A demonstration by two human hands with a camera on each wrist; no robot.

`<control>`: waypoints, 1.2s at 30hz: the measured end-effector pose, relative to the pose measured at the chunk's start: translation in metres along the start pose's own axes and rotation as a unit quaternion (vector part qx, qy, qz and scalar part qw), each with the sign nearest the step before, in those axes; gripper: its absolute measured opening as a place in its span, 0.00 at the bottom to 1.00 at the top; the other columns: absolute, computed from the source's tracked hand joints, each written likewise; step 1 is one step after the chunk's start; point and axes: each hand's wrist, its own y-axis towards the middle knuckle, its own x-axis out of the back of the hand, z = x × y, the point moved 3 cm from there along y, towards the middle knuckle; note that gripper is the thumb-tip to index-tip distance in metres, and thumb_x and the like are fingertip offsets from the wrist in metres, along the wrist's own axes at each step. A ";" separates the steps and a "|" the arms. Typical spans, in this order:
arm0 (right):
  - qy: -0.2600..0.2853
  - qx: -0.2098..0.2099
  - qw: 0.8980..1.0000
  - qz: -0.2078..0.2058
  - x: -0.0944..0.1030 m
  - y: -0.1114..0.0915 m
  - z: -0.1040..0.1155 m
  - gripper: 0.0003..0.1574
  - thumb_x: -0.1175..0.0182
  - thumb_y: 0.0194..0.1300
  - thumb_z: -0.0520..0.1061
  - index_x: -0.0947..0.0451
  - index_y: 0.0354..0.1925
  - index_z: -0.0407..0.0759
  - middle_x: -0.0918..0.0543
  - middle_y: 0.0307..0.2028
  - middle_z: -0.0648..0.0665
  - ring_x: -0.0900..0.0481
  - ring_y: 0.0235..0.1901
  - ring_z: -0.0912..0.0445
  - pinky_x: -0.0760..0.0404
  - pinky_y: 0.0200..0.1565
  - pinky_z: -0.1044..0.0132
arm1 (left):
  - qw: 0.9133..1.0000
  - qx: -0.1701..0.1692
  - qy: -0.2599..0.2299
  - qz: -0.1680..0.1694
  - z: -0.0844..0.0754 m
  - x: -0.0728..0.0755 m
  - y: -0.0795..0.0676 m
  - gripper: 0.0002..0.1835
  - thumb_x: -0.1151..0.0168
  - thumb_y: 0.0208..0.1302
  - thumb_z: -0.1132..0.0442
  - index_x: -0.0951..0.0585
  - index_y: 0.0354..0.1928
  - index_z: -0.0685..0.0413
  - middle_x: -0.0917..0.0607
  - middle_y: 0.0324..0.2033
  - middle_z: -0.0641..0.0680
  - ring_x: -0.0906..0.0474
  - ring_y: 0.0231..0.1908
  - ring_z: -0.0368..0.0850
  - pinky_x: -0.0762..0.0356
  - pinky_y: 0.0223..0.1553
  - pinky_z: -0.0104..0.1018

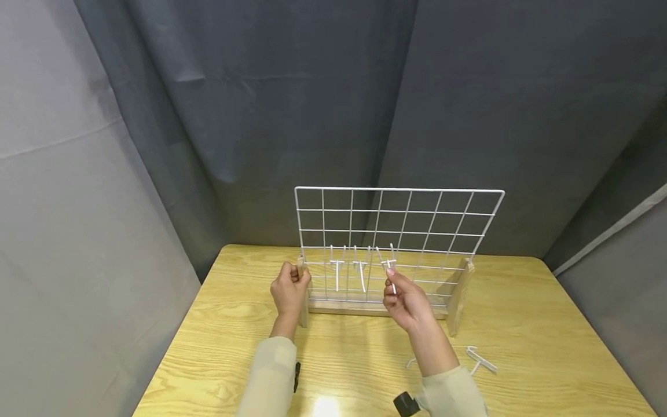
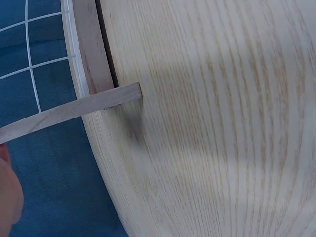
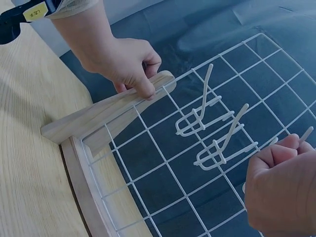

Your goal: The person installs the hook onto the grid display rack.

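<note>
A white wire grid panel [image 1: 399,211] stands in a wooden stand [image 1: 457,298] on the table. My left hand [image 1: 290,288] grips the stand's left side post [image 3: 98,112], thumb on one face and curled fingers on the other. Two white double-pronged hooks, the left one [image 1: 337,277] and the right one [image 1: 362,277], hang side by side on the grid. To their right, my right hand [image 1: 409,304] pinches a third white hook [image 1: 394,288] by its arm, its back end up against the wires. Whether it has caught on a wire I cannot tell.
More white hooks [image 1: 484,361] lie on the wooden table [image 1: 208,347] at front right, one partly hidden by the right forearm. A dark curtain [image 1: 292,116] hangs behind the table, and pale cloth [image 1: 62,231] hangs at the left.
</note>
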 end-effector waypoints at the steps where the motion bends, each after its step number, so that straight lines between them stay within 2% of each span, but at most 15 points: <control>1: 0.004 -0.002 1.000 -0.001 0.001 0.000 0.001 0.05 0.52 0.69 0.37 0.32 0.34 0.41 0.27 0.20 0.49 0.30 0.18 0.64 0.38 0.19 0.80 | 1.000 0.002 -0.001 -0.003 0.000 0.000 0.000 0.08 0.34 0.43 0.68 0.26 0.24 0.57 0.17 0.18 0.53 0.20 0.18 0.45 0.21 0.18 0.35; 10: 0.031 -0.015 0.999 -0.035 0.005 0.008 0.002 0.07 0.51 0.69 0.38 0.30 0.31 0.41 0.26 0.18 0.49 0.31 0.17 0.64 0.40 0.18 0.80 | 1.000 0.000 -0.002 -0.001 -0.002 0.000 -0.001 0.09 0.34 0.43 0.68 0.26 0.24 0.58 0.17 0.19 0.53 0.19 0.18 0.45 0.21 0.18 0.35; 19: 0.035 -0.031 0.998 -0.036 0.004 0.014 -0.008 0.09 0.51 0.69 0.38 0.32 0.30 0.41 0.27 0.18 0.49 0.32 0.18 0.64 0.41 0.19 0.80 | 1.000 0.014 0.005 0.001 -0.003 0.000 -0.001 0.09 0.34 0.43 0.68 0.26 0.24 0.57 0.17 0.19 0.52 0.20 0.18 0.44 0.21 0.19 0.37; 27: 0.031 -0.020 0.998 -0.042 0.009 0.017 -0.017 0.04 0.51 0.69 0.39 0.32 0.35 0.41 0.28 0.20 0.50 0.32 0.18 0.64 0.41 0.20 0.80 | 1.000 0.018 0.003 0.005 -0.002 -0.001 -0.001 0.09 0.34 0.43 0.68 0.26 0.24 0.57 0.17 0.19 0.52 0.20 0.19 0.44 0.21 0.19 0.36; 34: 0.036 -0.013 0.999 -0.033 0.012 0.017 -0.019 0.07 0.52 0.70 0.40 0.27 0.35 0.41 0.28 0.21 0.50 0.32 0.19 0.64 0.39 0.20 0.80 | 1.000 0.022 -0.004 0.001 -0.001 -0.002 -0.002 0.09 0.33 0.43 0.69 0.26 0.24 0.58 0.17 0.19 0.52 0.19 0.19 0.45 0.21 0.19 0.36; 36: 0.014 -0.002 0.999 -0.030 0.013 0.015 -0.019 0.08 0.52 0.70 0.43 0.29 0.37 0.41 0.28 0.23 0.50 0.32 0.20 0.64 0.39 0.21 0.80 | 1.000 0.024 -0.006 0.000 -0.001 -0.002 -0.003 0.09 0.33 0.43 0.69 0.26 0.24 0.58 0.17 0.19 0.53 0.20 0.18 0.45 0.21 0.19 0.36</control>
